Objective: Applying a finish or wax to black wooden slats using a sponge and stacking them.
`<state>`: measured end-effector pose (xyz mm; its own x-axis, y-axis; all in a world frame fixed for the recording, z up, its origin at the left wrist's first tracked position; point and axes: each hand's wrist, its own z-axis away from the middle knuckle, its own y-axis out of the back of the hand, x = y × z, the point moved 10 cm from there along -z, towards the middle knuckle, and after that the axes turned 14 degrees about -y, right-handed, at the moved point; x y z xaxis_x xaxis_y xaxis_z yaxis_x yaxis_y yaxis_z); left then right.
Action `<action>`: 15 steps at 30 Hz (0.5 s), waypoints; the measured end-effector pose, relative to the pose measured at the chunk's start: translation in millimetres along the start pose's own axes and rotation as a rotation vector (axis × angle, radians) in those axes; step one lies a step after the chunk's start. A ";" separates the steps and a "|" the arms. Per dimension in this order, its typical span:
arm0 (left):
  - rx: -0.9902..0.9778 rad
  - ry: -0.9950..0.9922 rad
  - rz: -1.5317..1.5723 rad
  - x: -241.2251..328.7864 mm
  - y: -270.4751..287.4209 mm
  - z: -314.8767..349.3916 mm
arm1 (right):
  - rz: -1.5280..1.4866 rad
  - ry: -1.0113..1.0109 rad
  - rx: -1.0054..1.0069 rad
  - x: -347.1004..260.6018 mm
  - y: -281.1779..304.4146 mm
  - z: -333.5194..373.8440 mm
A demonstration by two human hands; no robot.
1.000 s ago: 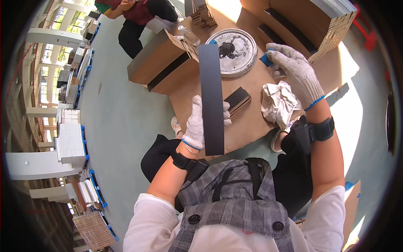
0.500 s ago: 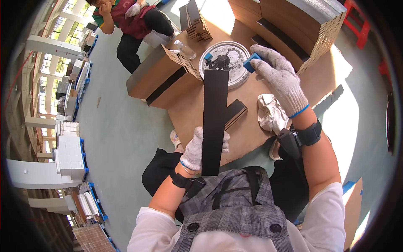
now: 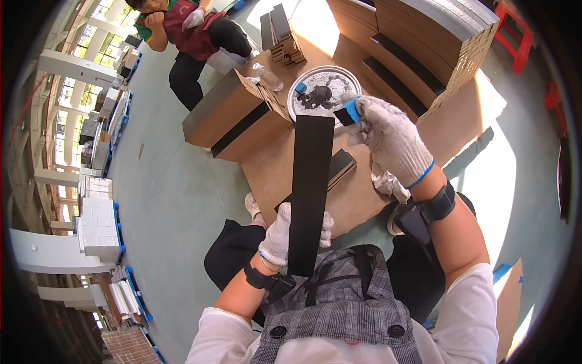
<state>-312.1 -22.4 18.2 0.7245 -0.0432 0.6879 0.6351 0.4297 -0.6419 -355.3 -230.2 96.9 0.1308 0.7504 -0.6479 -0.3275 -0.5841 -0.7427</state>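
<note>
My left hand [image 3: 277, 236], in a white knit glove, is closed round a long flat black board [image 3: 310, 194] from beneath, its fingertips showing at the right edge. The board points away from me. My gloved right hand [image 3: 391, 133] pinches a small blue sponge [image 3: 348, 113] whose near face is dark; it hovers just right of the board's far end. Behind it lies a round white lid [image 3: 316, 71] smeared with black paint, with another blue sponge piece [image 3: 301, 88] on it. A crumpled white cloth [image 3: 390, 186] sits partly under my right wrist.
Stacked brown boards with black strips [image 3: 242, 124] stand left, and taller stacks [image 3: 424, 36] stand right. A clear bottle [image 3: 268, 77] is beside the lid. More dark strips [image 3: 341, 165] lie on the cardboard [image 3: 357, 209]. A seated person [image 3: 194, 36] is at the far left; a red stool [image 3: 514, 39] stands far right.
My right hand has come nearer and left with the sponge, turning its dark face into view. The black board has moved slightly toward me and tilted.
</note>
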 end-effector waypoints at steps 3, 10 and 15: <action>0.000 0.021 0.063 -2.5 0.2 1.2 | 0.529 0.167 0.304 -20.1 2.6 9.9; -0.078 0.021 0.179 -3.4 -9.7 2.7 | 0.895 0.598 0.453 -48.7 -22.9 34.2; -0.039 0.035 0.144 -5.5 -6.2 4.1 | 1.107 0.784 0.457 -56.4 -39.8 46.1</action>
<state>-321.1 -21.1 19.8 0.8171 -0.0151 0.5763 0.5336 0.3983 -0.7461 -392.8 -235.0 170.9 0.0385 -0.4676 -0.8831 -0.8476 -0.4833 0.2190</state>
